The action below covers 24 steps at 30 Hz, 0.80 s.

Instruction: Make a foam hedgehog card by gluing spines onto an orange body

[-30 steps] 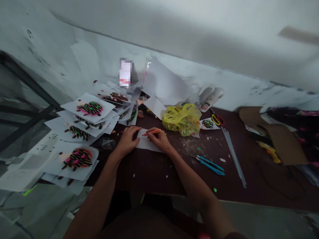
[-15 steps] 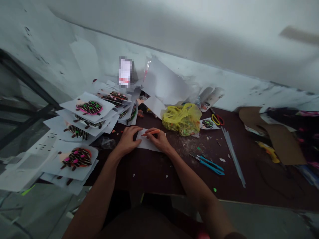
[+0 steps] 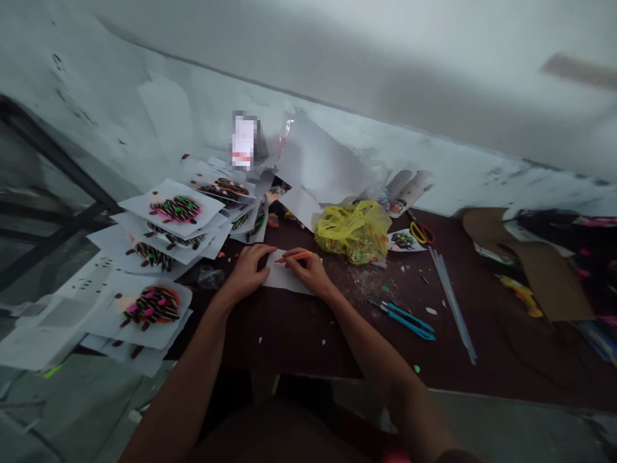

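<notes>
A small white sheet of paper point(image 3: 282, 278) lies on the dark table near its front edge. My right hand point(image 3: 308, 271) grips an orange pen point(image 3: 299, 256), its tip pointing left over the sheet. On the sheet's left side rests my left hand point(image 3: 247, 270), its fingers apart and the thumb lying along the paper, with nothing held in it. Just behind and to the right of my right hand sits a yellow plastic bag point(image 3: 354, 231) with small colourful pieces inside.
Stacked sheets with hedgehog figures point(image 3: 176, 209) fill the left side. To the right lie blue-handled snips point(image 3: 409, 321), scissors point(image 3: 421, 233), clear sticks point(image 3: 453, 308) and brown cardboard point(image 3: 544, 270). A lit phone point(image 3: 244, 141) stands at the back wall.
</notes>
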Tool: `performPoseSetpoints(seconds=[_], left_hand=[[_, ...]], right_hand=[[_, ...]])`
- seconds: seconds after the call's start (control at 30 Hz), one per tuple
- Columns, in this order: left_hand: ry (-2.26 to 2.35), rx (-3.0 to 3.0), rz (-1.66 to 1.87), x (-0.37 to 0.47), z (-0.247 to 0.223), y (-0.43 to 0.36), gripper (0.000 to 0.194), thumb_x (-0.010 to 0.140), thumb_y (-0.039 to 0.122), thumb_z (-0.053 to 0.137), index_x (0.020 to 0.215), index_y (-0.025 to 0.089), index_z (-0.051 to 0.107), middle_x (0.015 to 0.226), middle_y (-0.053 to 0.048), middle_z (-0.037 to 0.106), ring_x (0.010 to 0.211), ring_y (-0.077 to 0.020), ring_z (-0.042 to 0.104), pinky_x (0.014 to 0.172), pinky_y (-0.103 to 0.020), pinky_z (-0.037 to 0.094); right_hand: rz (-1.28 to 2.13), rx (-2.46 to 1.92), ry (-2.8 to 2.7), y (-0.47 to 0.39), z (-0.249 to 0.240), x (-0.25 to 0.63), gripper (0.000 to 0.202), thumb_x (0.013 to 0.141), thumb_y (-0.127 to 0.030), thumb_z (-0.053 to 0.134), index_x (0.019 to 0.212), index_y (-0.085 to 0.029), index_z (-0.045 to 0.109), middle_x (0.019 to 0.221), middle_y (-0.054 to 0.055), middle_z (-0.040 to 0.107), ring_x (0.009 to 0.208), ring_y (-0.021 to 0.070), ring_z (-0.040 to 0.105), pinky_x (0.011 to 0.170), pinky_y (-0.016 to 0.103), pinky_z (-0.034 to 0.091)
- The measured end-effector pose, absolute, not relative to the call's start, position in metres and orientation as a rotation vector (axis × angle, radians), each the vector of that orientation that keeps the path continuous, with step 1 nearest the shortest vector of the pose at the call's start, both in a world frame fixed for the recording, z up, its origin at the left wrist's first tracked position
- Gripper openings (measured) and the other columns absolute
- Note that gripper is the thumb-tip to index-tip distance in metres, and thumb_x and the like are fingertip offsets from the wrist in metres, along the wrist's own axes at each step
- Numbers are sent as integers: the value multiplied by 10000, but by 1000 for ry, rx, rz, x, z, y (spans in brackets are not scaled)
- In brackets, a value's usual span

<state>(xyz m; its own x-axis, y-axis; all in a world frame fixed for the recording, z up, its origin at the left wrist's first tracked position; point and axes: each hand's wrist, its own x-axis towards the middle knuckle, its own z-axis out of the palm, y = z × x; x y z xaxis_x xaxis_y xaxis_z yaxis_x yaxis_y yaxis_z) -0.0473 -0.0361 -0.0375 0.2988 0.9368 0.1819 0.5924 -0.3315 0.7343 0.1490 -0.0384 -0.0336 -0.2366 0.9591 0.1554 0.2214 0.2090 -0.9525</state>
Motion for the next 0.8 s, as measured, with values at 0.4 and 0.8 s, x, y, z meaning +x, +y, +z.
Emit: performPoseSetpoints(seconds=[0.4, 0.8], left_hand=[[1327, 1978, 842, -48, -35, -35, 486, 715, 134, 482, 1175, 170, 634, 1225, -83, 660, 1191, -268, 548, 1088, -478, 405], [1344, 1989, 853, -49, -40, -33, 461, 735, 116, 494, 1168, 184, 636, 1227, -81, 657, 1194, -256, 548, 1094, -471, 398]], right_hand=[[1164, -1086, -1660, -40, -34, 152, 271, 879, -441, 647, 933, -186, 724, 791, 41, 686, 716, 153, 633, 686, 278, 505], [1117, -1060, -1706, -40, -35, 151, 210, 890, -369, 631, 916, -184, 726, 884, 54, 722, 781, 160, 657, 749, 286, 503]])
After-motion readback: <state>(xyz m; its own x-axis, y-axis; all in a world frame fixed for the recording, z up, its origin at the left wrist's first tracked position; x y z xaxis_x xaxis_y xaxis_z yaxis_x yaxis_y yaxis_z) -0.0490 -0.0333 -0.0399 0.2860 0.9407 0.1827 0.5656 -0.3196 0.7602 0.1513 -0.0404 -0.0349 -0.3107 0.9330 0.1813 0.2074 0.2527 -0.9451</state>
